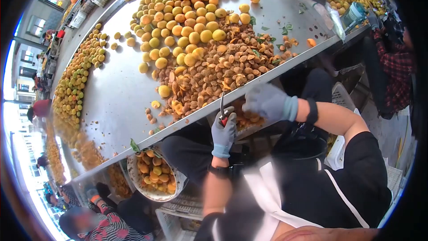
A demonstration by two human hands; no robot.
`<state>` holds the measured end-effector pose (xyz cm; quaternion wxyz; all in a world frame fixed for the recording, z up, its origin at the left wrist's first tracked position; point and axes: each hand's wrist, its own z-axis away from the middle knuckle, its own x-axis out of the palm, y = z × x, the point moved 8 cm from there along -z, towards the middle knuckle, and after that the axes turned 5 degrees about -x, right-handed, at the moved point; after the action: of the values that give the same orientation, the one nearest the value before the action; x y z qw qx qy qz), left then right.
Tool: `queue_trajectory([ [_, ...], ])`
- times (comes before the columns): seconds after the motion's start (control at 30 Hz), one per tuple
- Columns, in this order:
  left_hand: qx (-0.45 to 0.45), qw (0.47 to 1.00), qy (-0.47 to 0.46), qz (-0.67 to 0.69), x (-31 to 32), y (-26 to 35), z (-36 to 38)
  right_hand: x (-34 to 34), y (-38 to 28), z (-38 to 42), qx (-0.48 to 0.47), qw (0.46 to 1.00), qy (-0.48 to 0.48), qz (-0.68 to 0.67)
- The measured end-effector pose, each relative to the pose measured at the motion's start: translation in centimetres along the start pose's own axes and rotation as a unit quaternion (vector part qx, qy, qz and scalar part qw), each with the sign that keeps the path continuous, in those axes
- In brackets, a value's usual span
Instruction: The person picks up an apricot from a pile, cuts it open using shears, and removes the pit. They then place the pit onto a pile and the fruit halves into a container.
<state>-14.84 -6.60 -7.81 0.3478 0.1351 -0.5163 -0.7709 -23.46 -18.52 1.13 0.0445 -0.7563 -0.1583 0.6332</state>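
My left hand (224, 133), in a grey glove, is closed around the red handle of a small curved knife (222, 103), its blade pointing up at the table's edge. To its right, my right hand (266, 102), also gloved, is blurred by motion over a container of apricot pieces (248, 120); its fingers are smeared, so what they hold cannot be made out. Beyond both hands, a heap of brown apricot pits (227, 62) lies on the metal table (116, 107), with whole apricots (191, 22) behind it.
A white bucket (132, 172) of apricots stands below the table edge at the left. More apricots (73, 85) line the table's far side. Co-workers sit at lower left and at right. A plastic cup (354, 12) and bag (335, 21) lie at the right corner.
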Motion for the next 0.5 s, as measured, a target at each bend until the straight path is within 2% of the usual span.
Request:
queue_trajectory([
  [0.03,-0.050,0.997,-0.023,0.059,0.2,-0.9,0.1,-3.0,0.5,0.0,0.013,0.997,0.072,0.010],
  [0.07,-0.046,0.997,-0.025,0.061,0.2,-1.4,-0.2,-4.8,1.4,0.1,0.033,0.996,0.058,0.055],
  [0.13,0.072,0.997,-0.012,0.005,0.2,-0.9,-0.7,-5.6,4.7,-0.5,0.076,0.994,0.071,0.019],
  [0.17,0.074,0.997,-0.013,0.006,0.3,0.0,-0.3,-5.7,5.7,-1.0,0.075,0.994,0.071,0.022],
  [0.23,-0.044,0.997,-0.052,0.042,0.9,-0.4,0.4,-7.4,8.0,-2.1,0.086,0.981,0.172,0.037],
  [0.27,-0.043,0.997,-0.051,0.043,0.8,-0.4,0.3,-7.3,9.3,-3.3,0.084,0.981,0.171,0.037],
  [0.33,-0.042,0.997,-0.061,0.021,0.8,-0.5,0.3,-6.4,13.6,-5.6,0.172,0.974,0.148,-0.008],
  [0.47,-0.021,0.998,-0.058,-0.003,0.7,-0.1,0.3,-2.9,19.7,-10.5,0.209,0.968,0.141,-0.002],
  [0.5,-0.019,0.998,-0.062,0.003,0.7,0.0,0.2,-1.3,21.1,-11.3,0.263,0.962,0.069,-0.003],
])
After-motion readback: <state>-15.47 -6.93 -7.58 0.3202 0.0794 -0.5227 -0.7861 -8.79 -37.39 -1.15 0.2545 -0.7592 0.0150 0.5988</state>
